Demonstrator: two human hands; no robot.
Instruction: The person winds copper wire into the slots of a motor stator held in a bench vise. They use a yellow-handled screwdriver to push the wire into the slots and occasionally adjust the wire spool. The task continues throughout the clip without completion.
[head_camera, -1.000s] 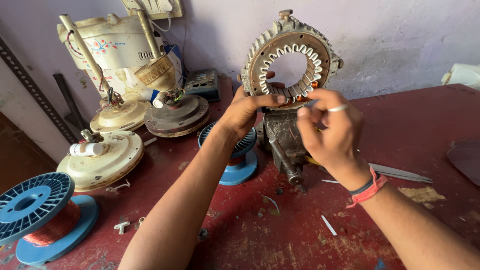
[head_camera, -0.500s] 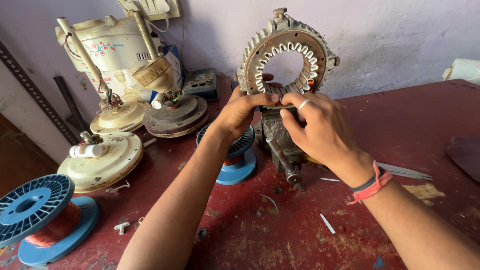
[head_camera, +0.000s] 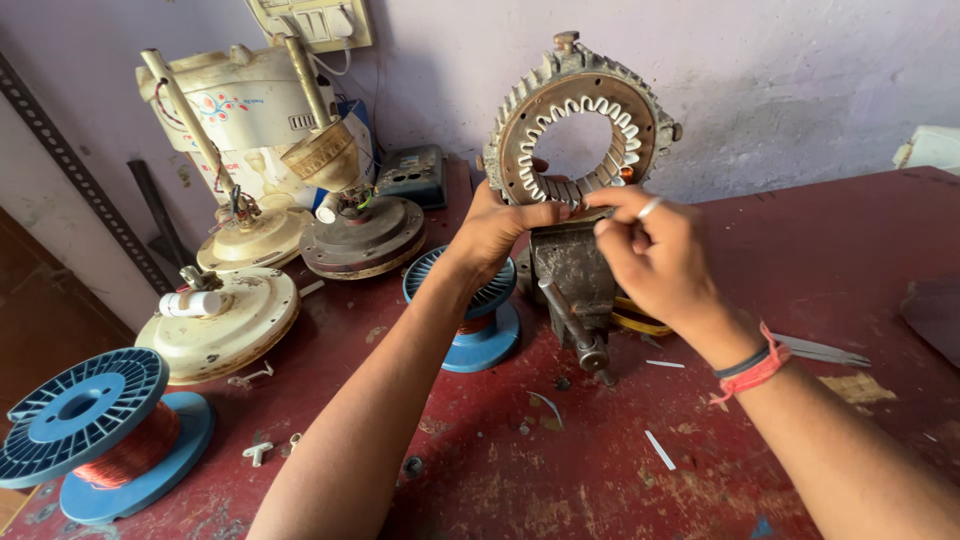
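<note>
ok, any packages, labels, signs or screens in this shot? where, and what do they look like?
Decal: on the cream fan housing at back left, small flower pattern in red and blue with blue print beside it.
Blue patch: behind the housing, only a sliver shows; cannot tell whether it is a package.
No signs or screens in view.
Both hands, left and right, are on the metal ring clamped in the vise; no label shows there.
</note>
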